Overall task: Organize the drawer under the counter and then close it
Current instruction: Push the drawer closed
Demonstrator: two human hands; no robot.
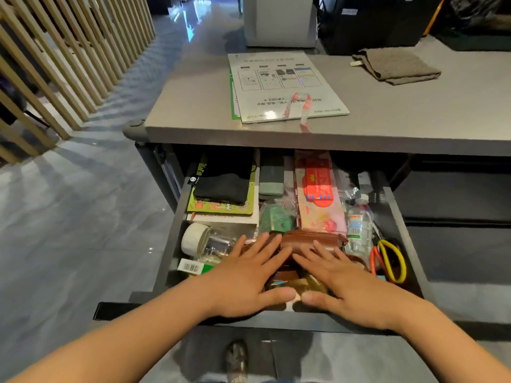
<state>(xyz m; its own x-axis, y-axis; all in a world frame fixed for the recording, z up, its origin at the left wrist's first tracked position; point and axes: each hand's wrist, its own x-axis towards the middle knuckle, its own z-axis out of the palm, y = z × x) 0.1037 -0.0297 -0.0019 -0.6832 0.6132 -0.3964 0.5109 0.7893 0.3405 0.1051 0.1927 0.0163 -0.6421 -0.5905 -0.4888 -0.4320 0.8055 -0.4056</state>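
Two hands [246,283] [354,286], one drawer [401,217], one glass jar [207,241], one brown pouch [312,240], one towel [398,66].

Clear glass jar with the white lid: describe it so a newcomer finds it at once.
Look in the open grey drawer under the counter. At its front left, beside the left hand, the clear glass jar lies on its side. Its broad white lid sets it apart.

The single head view looks forward and steeply down from above the open drawer [409,225], close over it; the counter [193,106] lies beyond.
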